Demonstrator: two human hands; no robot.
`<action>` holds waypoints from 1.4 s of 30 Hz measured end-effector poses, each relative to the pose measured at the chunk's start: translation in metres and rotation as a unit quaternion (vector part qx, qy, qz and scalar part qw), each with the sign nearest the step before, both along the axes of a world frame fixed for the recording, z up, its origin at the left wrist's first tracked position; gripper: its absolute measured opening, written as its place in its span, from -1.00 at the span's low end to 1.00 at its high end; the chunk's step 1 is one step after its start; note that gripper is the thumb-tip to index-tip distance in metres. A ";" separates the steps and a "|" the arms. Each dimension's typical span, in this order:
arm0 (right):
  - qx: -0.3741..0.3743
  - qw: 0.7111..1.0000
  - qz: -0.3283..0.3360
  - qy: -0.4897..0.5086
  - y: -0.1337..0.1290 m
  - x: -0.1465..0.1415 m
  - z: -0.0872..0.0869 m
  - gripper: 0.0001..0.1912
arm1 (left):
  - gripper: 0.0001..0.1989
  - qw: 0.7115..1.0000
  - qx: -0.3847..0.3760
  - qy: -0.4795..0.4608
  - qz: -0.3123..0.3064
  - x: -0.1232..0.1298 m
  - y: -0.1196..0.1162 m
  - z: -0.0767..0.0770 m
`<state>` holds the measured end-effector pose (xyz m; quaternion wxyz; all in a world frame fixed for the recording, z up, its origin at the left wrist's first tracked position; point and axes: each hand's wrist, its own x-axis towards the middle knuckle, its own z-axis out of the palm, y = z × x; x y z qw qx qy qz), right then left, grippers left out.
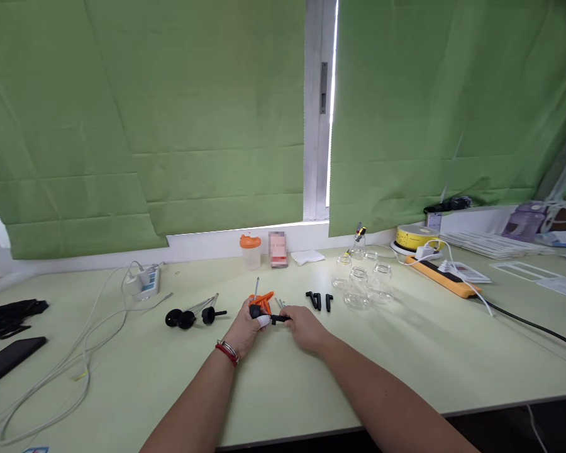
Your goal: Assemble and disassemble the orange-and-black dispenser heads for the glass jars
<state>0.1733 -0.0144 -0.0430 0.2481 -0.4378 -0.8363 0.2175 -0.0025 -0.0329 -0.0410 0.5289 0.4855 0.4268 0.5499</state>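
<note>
My left hand (243,328) is closed around a black cap (255,311) with a thin rod rising beside it; whether the two are joined I cannot tell. A thumb of that hand has a white wrapping on it. Pinched in my right hand (305,326) is the end of a black lever-like piece (279,319), which meets the cap between my hands. Orange plastic parts (263,300) lie just behind my fingers. Left of my hands are several black caps (187,319) with thin tubes, one with a side arm (209,314). Small black angled pieces (317,301) lie to the right.
Several clear glass jars (358,289) stand at the right, near an orange power strip (441,277) with cables. At the back are an orange-lidded cup (251,253) and a phone (278,250). White cables (87,352) and a black flat device (12,362) lie left.
</note>
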 end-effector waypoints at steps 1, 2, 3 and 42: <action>0.008 1.000 -0.004 -0.005 -0.001 -0.001 0.000 -0.75 | -0.54 1.000 -0.003 -0.008 -0.002 0.001 -0.001 0.001; 0.018 1.000 -0.008 -0.011 -0.001 -0.003 0.000 -0.75 | -0.52 1.000 -0.006 -0.016 -0.003 0.001 -0.001 0.001; 0.028 0.999 -0.010 -0.016 -0.002 -0.005 0.000 -0.74 | -0.51 1.000 -0.008 -0.022 -0.005 0.001 -0.001 0.001; -0.425 0.766 0.113 0.469 -0.010 -0.022 -0.012 -0.66 | 0.14 0.759 0.314 0.556 0.131 0.013 -0.012 0.000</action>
